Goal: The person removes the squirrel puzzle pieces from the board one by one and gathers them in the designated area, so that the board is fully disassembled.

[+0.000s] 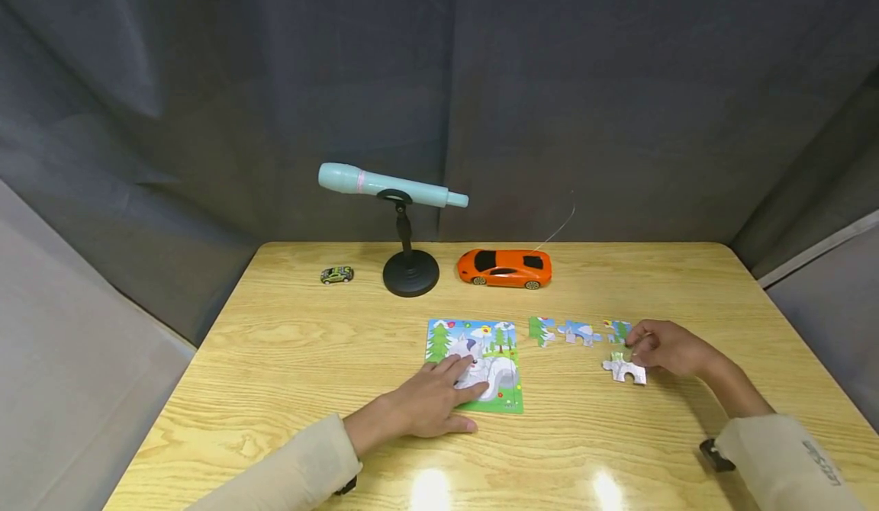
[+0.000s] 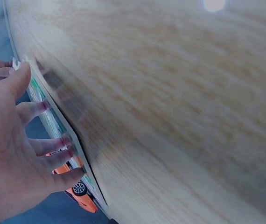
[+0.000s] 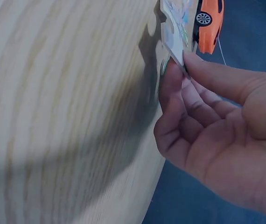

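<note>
Evidently I have the left hand (image 1: pixel 434 400) resting on the puzzle board (image 1: pixel 504 370) with its fingers spread, gripping nothing, presumably to steady it on the surface (image 1: pixel 288 389). To the right, the right hand (image 1: pixel 669 347) pinches a puzzle piece (image 1: pixel 626 369) by its edge, probably to leave the tabs free. Three loose pieces (image 1: pixel 579 333) lie in a row beyond it, perhaps spread for easy picking.

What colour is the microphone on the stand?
The microphone is pale turquoise, with a pink ring; best seen in the head view.
</note>
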Available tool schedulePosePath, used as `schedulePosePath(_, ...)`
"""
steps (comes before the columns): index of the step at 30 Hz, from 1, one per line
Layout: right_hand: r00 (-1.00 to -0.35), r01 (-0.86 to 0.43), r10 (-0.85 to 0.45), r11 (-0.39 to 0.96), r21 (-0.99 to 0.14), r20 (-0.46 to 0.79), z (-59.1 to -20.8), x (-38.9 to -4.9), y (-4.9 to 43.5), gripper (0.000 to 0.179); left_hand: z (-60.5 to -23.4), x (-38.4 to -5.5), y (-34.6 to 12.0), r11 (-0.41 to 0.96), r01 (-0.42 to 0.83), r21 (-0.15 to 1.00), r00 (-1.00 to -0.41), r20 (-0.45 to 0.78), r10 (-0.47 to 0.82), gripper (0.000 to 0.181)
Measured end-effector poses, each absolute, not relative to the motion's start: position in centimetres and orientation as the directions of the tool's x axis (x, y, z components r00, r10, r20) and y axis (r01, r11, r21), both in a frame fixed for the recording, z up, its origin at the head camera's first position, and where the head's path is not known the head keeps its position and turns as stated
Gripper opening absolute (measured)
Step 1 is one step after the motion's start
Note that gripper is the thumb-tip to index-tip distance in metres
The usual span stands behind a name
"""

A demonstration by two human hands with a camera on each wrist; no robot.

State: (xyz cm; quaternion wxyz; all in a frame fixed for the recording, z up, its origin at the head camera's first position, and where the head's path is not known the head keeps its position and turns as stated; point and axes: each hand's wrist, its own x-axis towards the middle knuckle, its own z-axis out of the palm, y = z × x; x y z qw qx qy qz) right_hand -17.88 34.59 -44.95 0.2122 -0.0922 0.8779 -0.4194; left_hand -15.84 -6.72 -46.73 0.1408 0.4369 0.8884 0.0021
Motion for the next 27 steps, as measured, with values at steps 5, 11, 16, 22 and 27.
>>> schedulePosePath(5, -0.935, 0.024, -0.208, 0.771, -0.637, -0.287, -45.1, -17.8, 34.9, 0.022, -46.7, -15.8, -6.8, 0.621, 0.773, 0.130, -0.581, -0.247, 0.776, 0.063)
schedulePosePath(11, -0.946, 0.006, -0.179, 0.826, -0.563, -0.272, -45.3, -17.8, 35.0, 0.012, -46.7, -15.9, -6.8, 0.622, 0.772, 0.134, -0.582, -0.245, 0.775, 0.063)
schedulePosePath(16, -0.957, 0.013, -0.149, 0.837, -0.547, -0.250, -45.5, -17.7, 35.1, 0.014, -46.8, -15.7, -6.8, 0.609, 0.785, 0.110, -0.574, -0.239, 0.783, 0.063)
schedulePosePath(22, -0.970, -0.009, -0.138, 0.844, -0.537, -0.201, -44.9, -18.0, 34.1, 0.014, -46.9, -15.5, -6.9, 0.599, 0.794, 0.108, -0.565, -0.234, 0.791, 0.064)
schedulePosePath(27, -0.970, -0.028, -0.160, 0.816, -0.577, -0.180, -44.2, -18.5, 31.5, 0.016, -47.1, -15.6, -7.0, 0.597, 0.794, 0.114, -0.566, -0.221, 0.794, 0.066)
